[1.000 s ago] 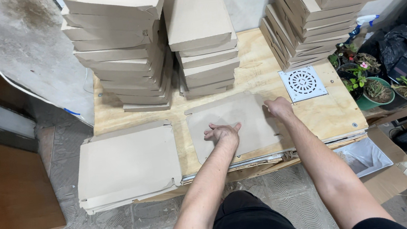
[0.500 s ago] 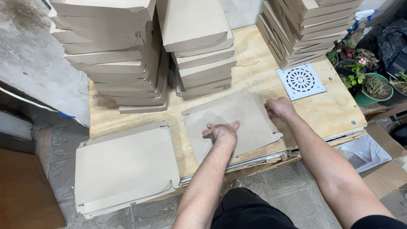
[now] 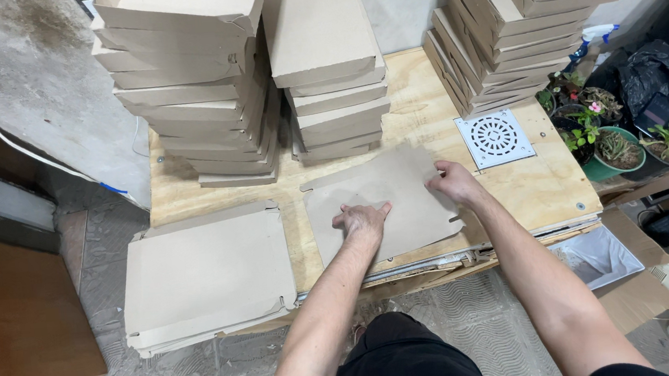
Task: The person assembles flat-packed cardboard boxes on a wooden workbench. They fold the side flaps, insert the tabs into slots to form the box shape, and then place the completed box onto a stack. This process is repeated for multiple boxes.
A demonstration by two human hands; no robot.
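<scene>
Slid a touch nearer the body since half a second ago, flat cardboard blank (image 3: 389,199) on the plywood counter (image 3: 530,185), both hands riding along with it. Left hand (image 3: 362,220) pressed palm-down on the sheet's near middle, fingers (image 3: 376,211) spread and flat, gripping nothing, just pinning. Right hand (image 3: 455,182) at the sheet's right edge, fingers curled over that edge and pinching the cardboard; thumb side hidden, so how deep the grip goes cannot be told. Blank lying flat, slightly skewed, its near edge close to the counter's front lip. Off to the left of the left fingers, a thick pile of flat blanks (image 3: 205,274) overhanging the counter's front corner, well apart from the sheet in hand. Beyond both sets of fingers, three stacks of folded boxes: a tall one far left (image 3: 190,87), a narrower one straight ahead (image 3: 331,66), just past the sheet's far edge, and a leaning one far right (image 3: 523,23). Just past the right fingers, a square white drain grate (image 3: 495,137) resting on the counter, near but not touching the sheet. Farther right, off the counter, small potted plants (image 3: 608,141) and a black bag (image 3: 659,75). Below the right forearm, an open box with a clear liner (image 3: 599,256) on the floor.
</scene>
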